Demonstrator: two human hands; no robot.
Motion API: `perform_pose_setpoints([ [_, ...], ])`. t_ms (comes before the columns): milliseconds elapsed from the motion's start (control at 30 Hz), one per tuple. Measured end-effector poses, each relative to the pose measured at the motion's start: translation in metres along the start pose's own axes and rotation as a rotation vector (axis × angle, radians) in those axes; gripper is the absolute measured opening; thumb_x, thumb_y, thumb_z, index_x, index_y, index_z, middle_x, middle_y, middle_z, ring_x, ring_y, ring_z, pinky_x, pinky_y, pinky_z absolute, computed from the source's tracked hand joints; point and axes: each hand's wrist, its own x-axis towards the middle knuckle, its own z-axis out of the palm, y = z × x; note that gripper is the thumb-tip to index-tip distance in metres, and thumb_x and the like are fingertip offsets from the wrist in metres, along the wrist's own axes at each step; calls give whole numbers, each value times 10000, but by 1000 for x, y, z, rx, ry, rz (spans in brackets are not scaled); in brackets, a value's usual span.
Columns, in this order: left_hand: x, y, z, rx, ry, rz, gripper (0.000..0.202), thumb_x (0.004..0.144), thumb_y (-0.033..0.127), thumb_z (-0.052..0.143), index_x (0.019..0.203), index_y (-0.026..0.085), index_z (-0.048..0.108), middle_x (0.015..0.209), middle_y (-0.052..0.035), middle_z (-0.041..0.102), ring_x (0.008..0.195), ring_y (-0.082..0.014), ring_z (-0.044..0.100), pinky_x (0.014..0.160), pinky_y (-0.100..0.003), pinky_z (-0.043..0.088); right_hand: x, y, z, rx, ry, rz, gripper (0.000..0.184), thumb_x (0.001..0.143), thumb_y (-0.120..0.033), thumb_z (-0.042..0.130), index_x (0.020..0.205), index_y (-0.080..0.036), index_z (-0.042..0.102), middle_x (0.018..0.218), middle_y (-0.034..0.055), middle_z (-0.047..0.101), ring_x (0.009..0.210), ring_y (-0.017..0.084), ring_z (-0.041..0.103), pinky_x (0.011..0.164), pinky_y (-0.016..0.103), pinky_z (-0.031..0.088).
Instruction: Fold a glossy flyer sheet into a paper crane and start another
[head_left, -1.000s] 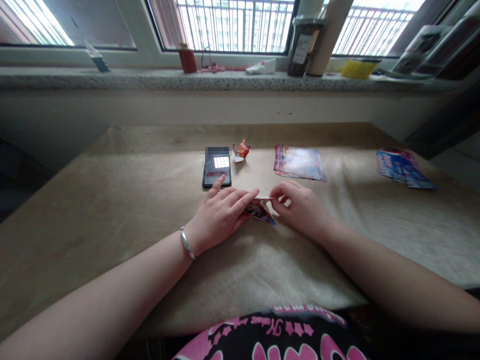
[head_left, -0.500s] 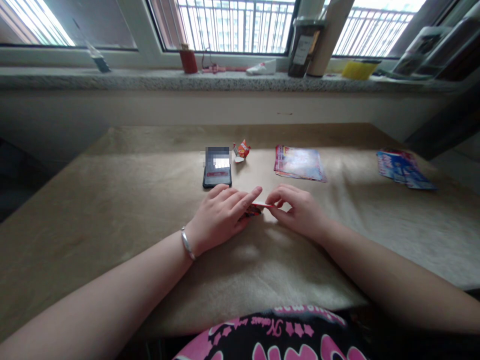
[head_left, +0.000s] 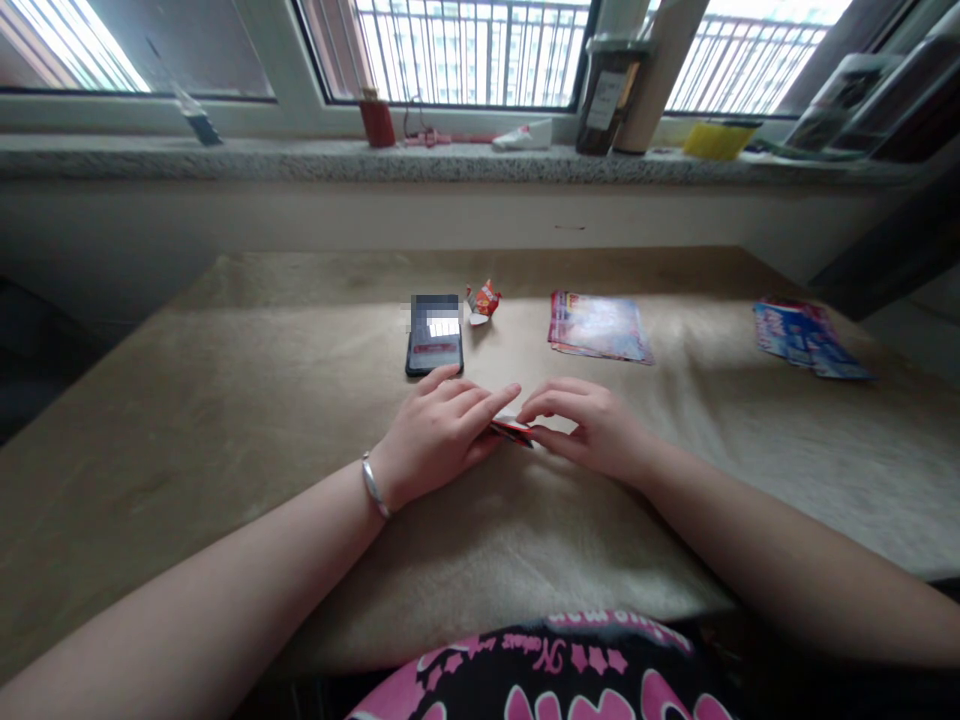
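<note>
A small folded piece of colourful paper lies on the beige table cover, mostly hidden under my fingers. My left hand lies on its left part, fingers stretched flat and pressing down. My right hand presses on its right part with the fingers held together and bent over the paper. The two sets of fingertips nearly meet over the paper. A silver bangle sits on my left wrist.
A black phone with a lit screen lies just beyond my left hand. A small folded paper figure sits beside it. Paper stacks lie at centre right and far right. Jars and clutter stand on the windowsill.
The paper's raised flap and its lower corner have been folded down flat. My right hand moved left, from pinching the flap to pressing on it. My left hand stayed put.
</note>
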Motion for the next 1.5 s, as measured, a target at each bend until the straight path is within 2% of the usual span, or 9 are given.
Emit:
perform_pose_setpoints([
  [133,-1,-2,1,-32,30,-20,273,859,295,508,1111,211,570,963,-25,673,895,-158,602,973,-377,348,1,-1,-2,28,-5,-47,122,813,-188,529,907,-190,606,872,47,651,836,150,585,770,297,471],
  [267,-1,-3,0,-71,35,-20,180,871,266,500,1005,219,610,938,-6,674,871,-140,602,970,-366,359,0,-2,-2,8,-27,-1,188,786,-176,528,963,-192,590,913,52,639,876,163,568,792,308,462],
  [400,0,-3,-2,-125,66,21,174,876,250,493,995,221,616,946,-11,679,873,-130,602,976,-357,367,-1,0,2,-63,-45,85,225,764,-216,571,990,-208,575,968,53,623,912,172,564,768,290,461],
  [567,1,-1,-5,-213,108,48,157,876,241,502,979,224,618,948,-4,684,876,-112,604,1003,-353,359,1,1,7,-112,-66,110,181,764,-244,597,941,-206,583,924,41,637,826,155,585,702,260,452],
  [800,-1,-3,-3,-278,129,59,191,881,214,492,998,284,626,1022,17,663,991,-112,568,1069,-387,283,1,-1,5,-96,40,16,122,800,-163,530,887,-214,598,929,32,650,860,145,595,764,268,464],
  [1000,-2,-4,0,-282,153,13,228,865,207,505,1049,291,610,1054,2,649,1047,-135,542,1039,-392,319,-3,-1,1,-161,195,-14,94,822,-170,527,843,-226,600,901,25,657,831,143,598,747,275,469],
  [1133,0,-1,-3,-276,175,-5,222,835,242,543,1050,237,597,1027,-28,648,993,-144,563,1023,-393,342,-4,-4,0,-330,210,-33,71,827,-180,535,806,-215,593,885,24,664,805,151,584,720,282,458],
  [1267,0,3,-6,-227,238,33,151,797,259,595,944,233,618,924,-6,659,903,-141,580,987,-378,375,-2,-8,0,-441,193,-71,86,844,-185,521,811,-214,594,887,10,670,808,147,569,719,279,444],
  [1500,-1,1,-3,-191,304,-7,56,788,222,624,840,240,620,825,22,652,809,-130,564,922,-362,401,-2,-5,2,-417,227,-105,63,820,-179,556,829,-217,606,886,2,665,832,150,561,746,288,451],
])
